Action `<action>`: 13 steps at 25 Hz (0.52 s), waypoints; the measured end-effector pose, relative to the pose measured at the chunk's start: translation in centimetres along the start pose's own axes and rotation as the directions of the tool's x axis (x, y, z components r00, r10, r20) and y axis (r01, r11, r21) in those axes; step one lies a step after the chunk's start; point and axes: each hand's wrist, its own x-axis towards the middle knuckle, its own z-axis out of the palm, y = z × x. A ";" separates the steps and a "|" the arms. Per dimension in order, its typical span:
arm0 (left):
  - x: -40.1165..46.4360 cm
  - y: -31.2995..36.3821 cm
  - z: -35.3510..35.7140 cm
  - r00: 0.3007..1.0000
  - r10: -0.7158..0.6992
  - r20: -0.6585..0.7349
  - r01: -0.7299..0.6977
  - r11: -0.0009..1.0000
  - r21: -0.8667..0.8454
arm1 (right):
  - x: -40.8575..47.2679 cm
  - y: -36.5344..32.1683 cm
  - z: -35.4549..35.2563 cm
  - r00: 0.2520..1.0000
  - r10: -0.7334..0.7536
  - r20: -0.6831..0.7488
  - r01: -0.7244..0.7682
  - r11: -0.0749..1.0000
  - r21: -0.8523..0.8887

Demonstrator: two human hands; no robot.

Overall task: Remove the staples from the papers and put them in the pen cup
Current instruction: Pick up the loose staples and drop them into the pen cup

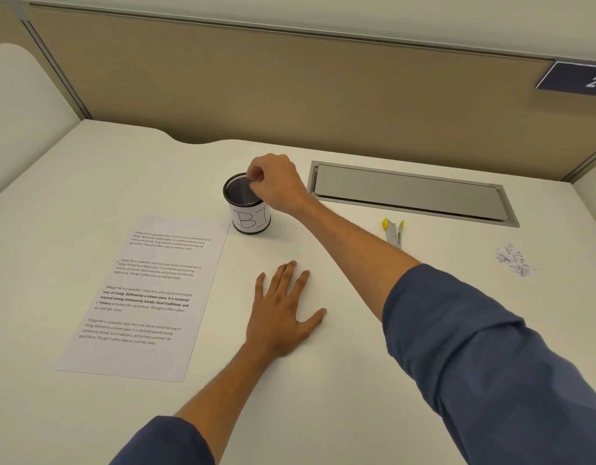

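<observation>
A black mesh pen cup point(248, 209) with a white label marked "BI" stands upright near the middle of the white desk point(323, 380). My right hand point(277, 182) hovers over the cup's right rim with thumb and fingertips pinched together; whether a staple sits between them is too small to tell. A printed sheet of paper point(145, 297) lies flat to the cup's left and front. My left hand point(283, 313) rests flat on the desk, fingers spread, right of the paper. A staple remover point(394, 231) with yellow grips lies to the right.
A grey cable hatch point(410, 193) is set into the desk behind the staple remover. A small heap of paper scraps point(514, 260) lies at the far right. A beige partition wall point(290, 78) closes off the back.
</observation>
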 end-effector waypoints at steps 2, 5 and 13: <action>0.0 0.0 0.0 1.000 0.002 -0.009 -0.002 1.000 0.000 | -0.9 0.3 -0.7 0.988 0.117 -0.105 -0.088 0.965 0.248; -0.1 0.0 0.0 1.000 0.004 -0.009 -0.004 1.000 0.020 | -3.3 2.0 -2.5 0.944 0.315 -0.099 -0.210 0.805 0.555; -0.2 -0.1 0.3 0.999 0.010 -0.048 -0.008 0.999 0.031 | -13.0 11.3 -8.9 0.865 0.494 -0.084 -0.325 0.681 0.657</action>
